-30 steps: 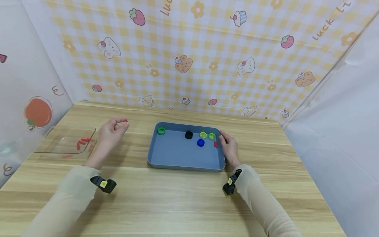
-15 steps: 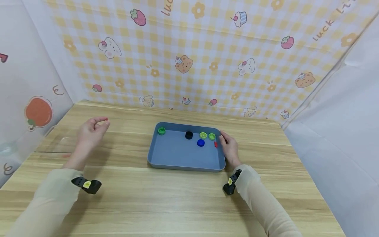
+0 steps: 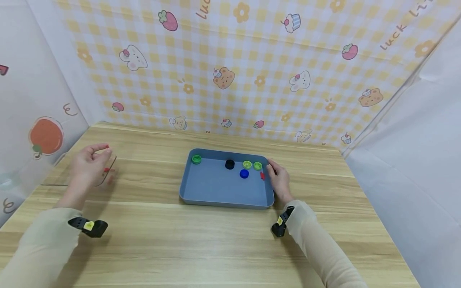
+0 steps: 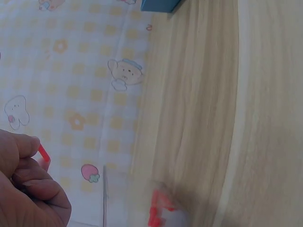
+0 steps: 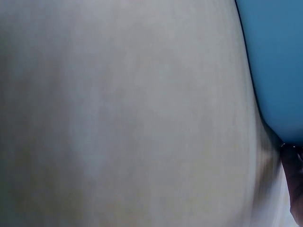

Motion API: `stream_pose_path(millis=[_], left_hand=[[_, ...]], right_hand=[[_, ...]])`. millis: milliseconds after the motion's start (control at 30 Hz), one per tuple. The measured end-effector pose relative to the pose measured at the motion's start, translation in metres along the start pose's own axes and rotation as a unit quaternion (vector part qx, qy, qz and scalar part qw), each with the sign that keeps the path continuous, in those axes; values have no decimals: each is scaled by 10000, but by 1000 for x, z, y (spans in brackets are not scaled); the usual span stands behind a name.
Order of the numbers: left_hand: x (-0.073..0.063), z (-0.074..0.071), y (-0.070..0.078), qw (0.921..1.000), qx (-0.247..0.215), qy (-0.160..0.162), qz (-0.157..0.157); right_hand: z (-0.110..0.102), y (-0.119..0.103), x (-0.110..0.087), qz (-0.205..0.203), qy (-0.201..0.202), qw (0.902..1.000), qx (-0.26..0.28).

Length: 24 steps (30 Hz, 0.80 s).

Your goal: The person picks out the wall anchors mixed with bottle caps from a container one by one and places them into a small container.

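Note:
Between thumb and forefinger my left hand (image 3: 88, 166) pinches a small red stick (image 4: 43, 153), held above a clear glass-like container (image 3: 54, 185) at the left of the table. Other red sticks (image 4: 155, 208) show in that container, partly hidden by my hand in the head view. At the right my right hand (image 3: 280, 180) grips the side wall of a blue-grey tray (image 3: 219, 190), thumb at the rim. In the tray lie a green cap (image 3: 196, 159), a black cap (image 3: 229, 164), a blue cap (image 3: 244, 173), two yellow-green caps (image 3: 247, 164) and red pieces (image 3: 262, 176).
The wooden table (image 3: 201, 244) carries both the container and the tray. Behind it hangs a checked cloth (image 3: 201, 100) with cartoon prints, and white sheets (image 3: 414, 140) close off the sides. Each wrist wears a small black camera (image 3: 94, 229).
My left hand has moved left with the red stick, from the table between container and tray to above the container. My right hand and the tray have stayed in place.

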State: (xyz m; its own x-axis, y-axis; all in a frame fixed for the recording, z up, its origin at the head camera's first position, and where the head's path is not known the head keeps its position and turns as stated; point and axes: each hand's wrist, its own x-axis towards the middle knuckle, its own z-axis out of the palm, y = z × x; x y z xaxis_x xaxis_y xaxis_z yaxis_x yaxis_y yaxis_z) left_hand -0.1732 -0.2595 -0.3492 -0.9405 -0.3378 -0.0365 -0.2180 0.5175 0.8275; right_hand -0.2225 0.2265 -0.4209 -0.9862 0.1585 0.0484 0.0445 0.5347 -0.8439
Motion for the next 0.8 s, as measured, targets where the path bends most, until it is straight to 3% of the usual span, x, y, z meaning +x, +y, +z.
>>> stream_pose_path(millis=[300,400,600,800], left_hand=[[11,-10,-21,9987,462,47,-200],[8,-13,-17,9983,480,19,-331],[13,-17,-25,9969,448,-39,-649],[15,-19,-31,9952,678,-11,-699]], right_hand=[[1,4,1,37,66,10000,-2],[1,3,1,53,63,10000,6],[0,2,0,41,22,10000,53],[1,2,1,37,-16,10000,39]])
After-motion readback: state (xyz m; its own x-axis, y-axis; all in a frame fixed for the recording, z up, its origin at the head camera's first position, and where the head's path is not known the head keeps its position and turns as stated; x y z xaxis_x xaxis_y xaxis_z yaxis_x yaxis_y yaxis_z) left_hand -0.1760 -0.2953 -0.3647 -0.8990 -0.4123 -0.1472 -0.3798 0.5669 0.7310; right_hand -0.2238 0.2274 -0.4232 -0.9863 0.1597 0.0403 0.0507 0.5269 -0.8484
